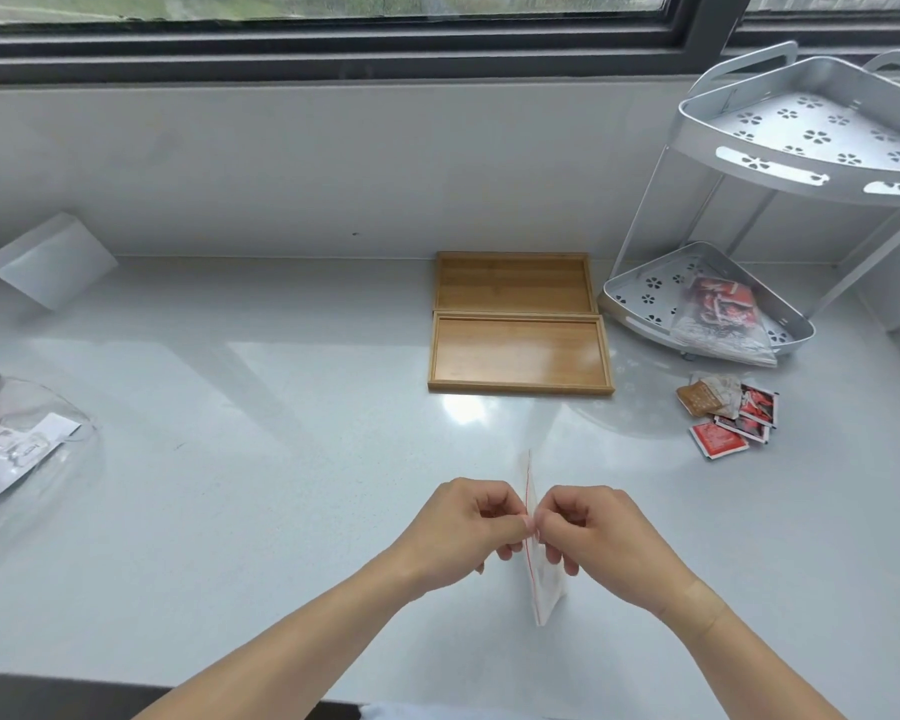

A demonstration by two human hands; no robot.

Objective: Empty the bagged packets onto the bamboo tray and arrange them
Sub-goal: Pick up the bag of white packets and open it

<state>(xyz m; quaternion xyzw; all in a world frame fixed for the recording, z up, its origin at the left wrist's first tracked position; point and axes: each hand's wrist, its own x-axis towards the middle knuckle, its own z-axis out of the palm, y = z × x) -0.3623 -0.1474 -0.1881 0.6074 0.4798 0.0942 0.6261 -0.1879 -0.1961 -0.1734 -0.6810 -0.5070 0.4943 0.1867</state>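
Left hand (461,532) and right hand (596,537) both pinch clear zip bag (539,579) over desk (281,459); grip tight; bamboo trays (518,356) beyond.

- Left hand (463,532) and right hand (588,537) pinch a clear zip bag (539,579) by its red-lined top, held edge-on above the bench (281,459).
- Beyond the grip: two bamboo trays (519,356), touching.
- Right of the grip: loose packets (728,413); farther, a rack (780,210) holding a full bag (718,319).
- Far left: another bag (17,449).
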